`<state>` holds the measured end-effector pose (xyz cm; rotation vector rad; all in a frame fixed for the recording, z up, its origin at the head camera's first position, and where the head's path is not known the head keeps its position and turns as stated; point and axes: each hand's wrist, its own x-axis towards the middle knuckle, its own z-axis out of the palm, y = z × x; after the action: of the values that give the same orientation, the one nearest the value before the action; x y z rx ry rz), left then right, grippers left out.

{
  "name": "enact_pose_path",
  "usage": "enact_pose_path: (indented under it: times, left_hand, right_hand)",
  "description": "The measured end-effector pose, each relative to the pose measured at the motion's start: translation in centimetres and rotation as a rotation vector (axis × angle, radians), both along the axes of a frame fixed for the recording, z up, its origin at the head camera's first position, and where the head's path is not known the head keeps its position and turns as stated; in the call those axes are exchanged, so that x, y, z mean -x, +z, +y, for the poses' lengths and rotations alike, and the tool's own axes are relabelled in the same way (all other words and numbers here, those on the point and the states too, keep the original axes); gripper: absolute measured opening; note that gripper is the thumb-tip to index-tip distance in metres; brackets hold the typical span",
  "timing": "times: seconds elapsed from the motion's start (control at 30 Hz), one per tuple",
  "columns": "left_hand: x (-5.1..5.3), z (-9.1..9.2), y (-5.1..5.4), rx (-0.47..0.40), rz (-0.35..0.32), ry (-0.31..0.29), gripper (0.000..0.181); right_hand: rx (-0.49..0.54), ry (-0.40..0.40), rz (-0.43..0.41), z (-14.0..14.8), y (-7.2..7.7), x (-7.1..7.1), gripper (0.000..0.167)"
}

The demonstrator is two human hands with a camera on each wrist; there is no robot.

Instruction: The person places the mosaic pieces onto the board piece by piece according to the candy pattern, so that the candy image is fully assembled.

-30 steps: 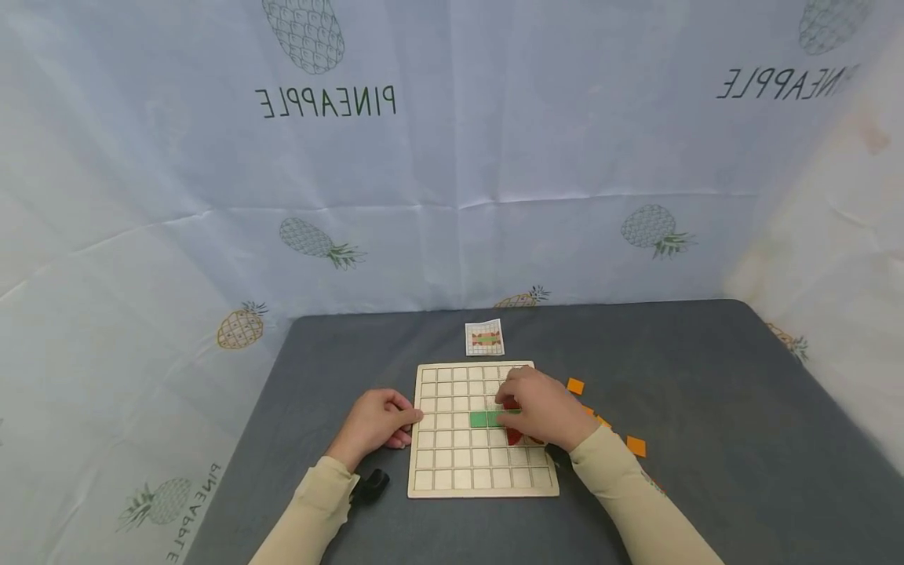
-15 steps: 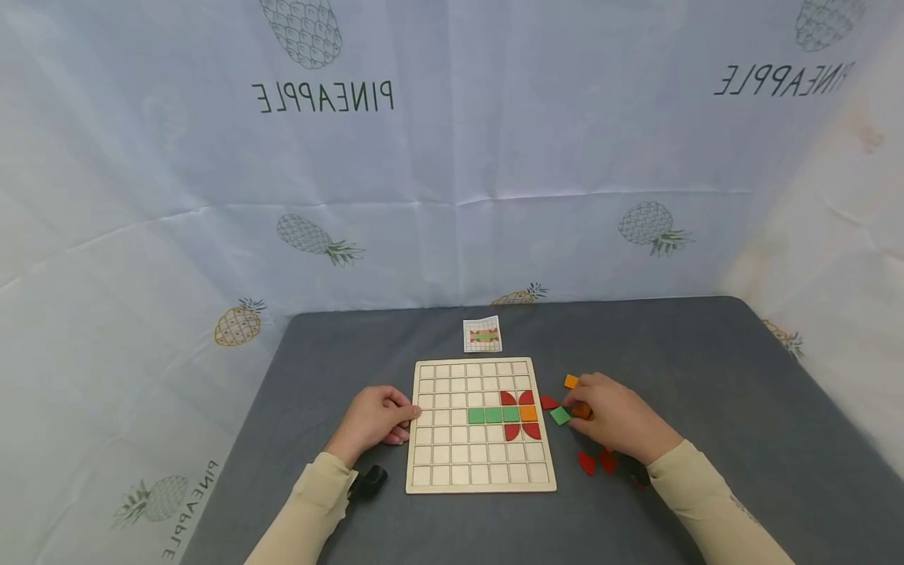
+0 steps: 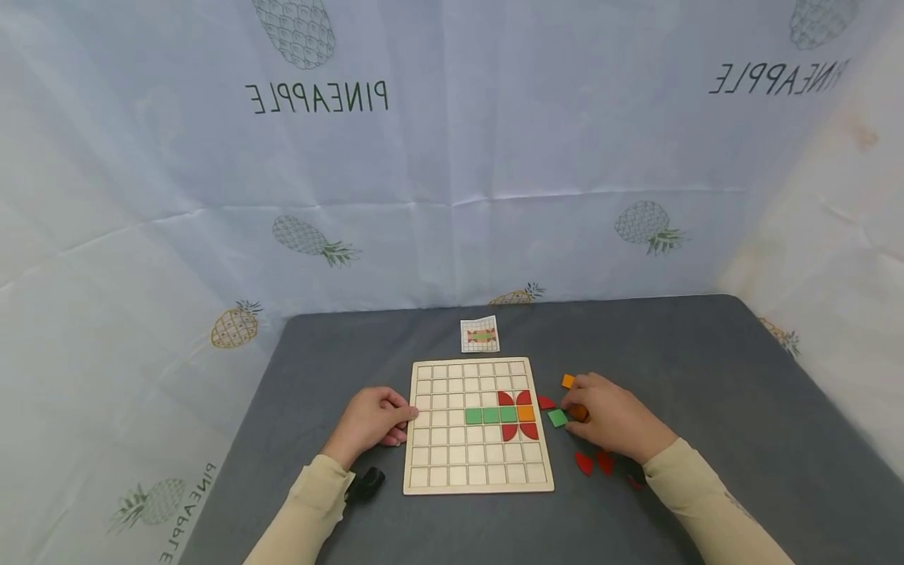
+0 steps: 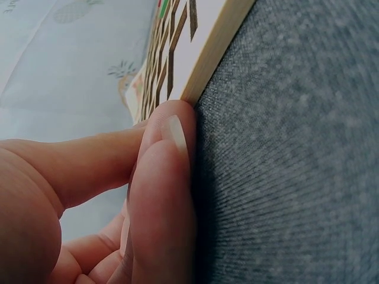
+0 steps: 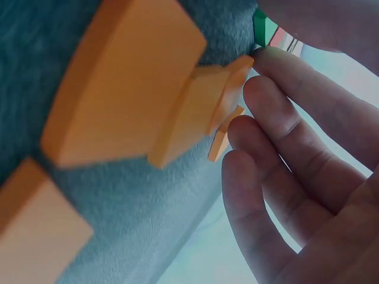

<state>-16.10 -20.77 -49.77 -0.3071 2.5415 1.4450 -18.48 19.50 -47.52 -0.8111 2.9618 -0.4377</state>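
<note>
My left hand is at the left edge of a wooden grid board, thumb and a finger together gripping its rim; the left wrist view shows the fingertips against the board's edge. My right hand is right of the board, thumb and index finger at opposite sides of a green square tile, pinching it low over the table. Its other fingers are loosely bent beside several orange tiles. On the board lie several green squares, an orange square and several red petal-shaped pieces.
A small pattern card lies behind the board on the grey table. Loose red pieces lie right of the board, and an orange tile sits behind the right hand. A pineapple-print cloth hangs behind the table.
The right hand has moved from over the board to the loose tiles on its right and now pinches a green tile. The left hand has stayed at the board's edge.
</note>
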Motion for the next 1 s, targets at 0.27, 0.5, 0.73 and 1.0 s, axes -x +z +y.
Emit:
enact_pose_path:
  times: [0.27, 0.5, 0.73, 1.0]
  left_hand:
    - [0.18, -0.08, 0.07, -0.003, -0.001, -0.004, 0.023]
    - [0.21, -0.02, 0.10, 0.006, 0.002, 0.000, 0.022]
    - [-0.02, -0.17, 0.17, 0.002, 0.002, 0.008, 0.022]
    - [-0.01, -0.06, -0.05, -0.007, 0.004, -0.007, 0.023]
  right_hand:
    - [0.009, 0.005, 0.010, -0.19, -0.07, -0.04, 0.023]
    - [0.010, 0.012, 0.001, 0.24, -0.06, -0.29, 0.023]
    - [0.031, 0.026, -0.008, 0.04, 0.07, -0.32, 0.022]
    - [0.042, 0.019, 0.003, 0.06, 0.09, -0.52, 0.019]
